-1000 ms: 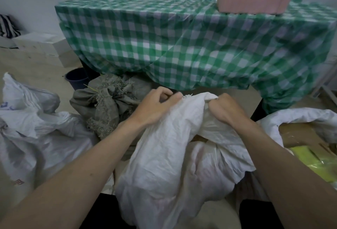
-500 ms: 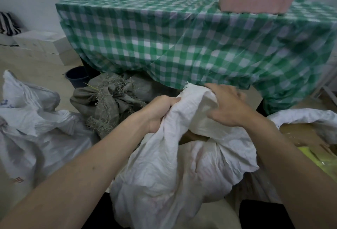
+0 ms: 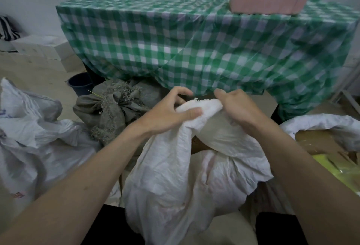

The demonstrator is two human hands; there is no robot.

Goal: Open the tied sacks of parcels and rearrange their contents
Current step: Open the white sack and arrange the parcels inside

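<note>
The white sack [image 3: 187, 182] sits low in front of the person, between both arms, with its bunched top pulled up toward the green checked table [image 3: 194, 49]. The left hand [image 3: 167, 114] grips the bunched top, with the thumb pressed on the cloth and the fingers curled over the far side. The right hand [image 3: 239, 108] pinches the same bunch from the other side. Both hands are close together, so I think the job right now is getting the tied top of this sack undone.

To do it well, I think one hand should keep the neck held firm, just under the bunch, so the sack does not flop over. The other hand can then pull the loose frayed edge free a little at a time. I cannot see a string or a knot, as the hands hide that part. A hard yank could make a knot tighter or tear the thin cloth, so soft tugs look safer.

A brown parcel [image 3: 198, 143] peeks out of a gap just below the hands. It could slip out if the sack tips, so the sack is best kept upright.

An open sack [image 3: 321, 122] with brown and yellow parcels lies to the right. A tied brown sack [image 3: 111, 108] sits behind, by the table. Another white sack [image 3: 35, 137] lies to the left.
</note>
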